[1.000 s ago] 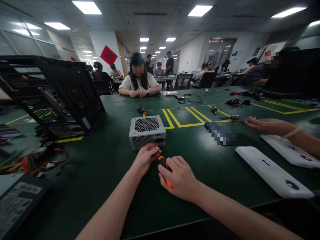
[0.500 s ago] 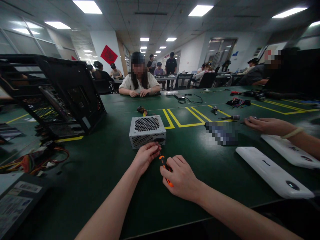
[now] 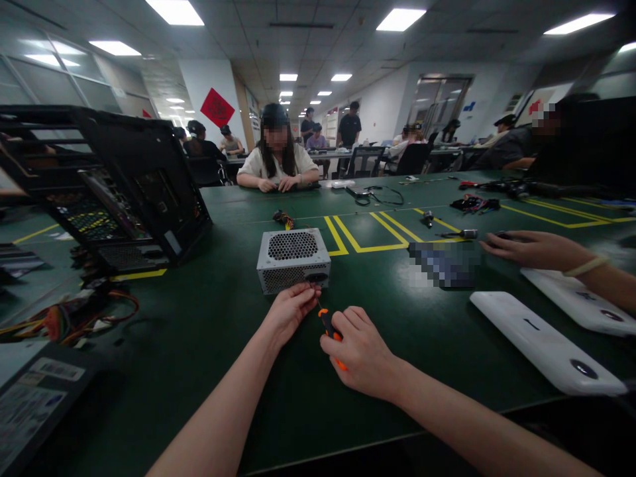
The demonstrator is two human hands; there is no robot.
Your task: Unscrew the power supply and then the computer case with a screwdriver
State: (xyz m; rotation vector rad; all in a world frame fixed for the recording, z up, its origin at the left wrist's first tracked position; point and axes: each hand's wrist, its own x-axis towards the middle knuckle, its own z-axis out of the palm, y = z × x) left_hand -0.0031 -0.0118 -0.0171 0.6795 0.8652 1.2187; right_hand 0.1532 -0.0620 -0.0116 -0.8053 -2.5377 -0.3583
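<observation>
A grey computer power supply (image 3: 292, 265) with honeycomb vents sits on the green table straight ahead. At its near right face, my left hand (image 3: 289, 310) is closed in a pinch around the tip of a screwdriver (image 3: 326, 321); whatever the fingertips hold there is too small to make out. My right hand (image 3: 362, 350) grips the black-and-orange screwdriver handle, the shaft slanting up and left toward those fingertips. A bundle of cables (image 3: 283, 218) comes out behind the power supply.
An open black computer case (image 3: 173, 179) stands at the left, with cables (image 3: 54, 321) and another power supply (image 3: 40, 397) nearer. At the right are white panels (image 3: 536, 338), a second screwdriver (image 3: 464, 234) and another person's hand (image 3: 539, 252). Someone sits across the table (image 3: 223, 199).
My hands have barely moved; the screwdriver handle has shifted very slightly right. At the right, the other person's hand has turned a little.
</observation>
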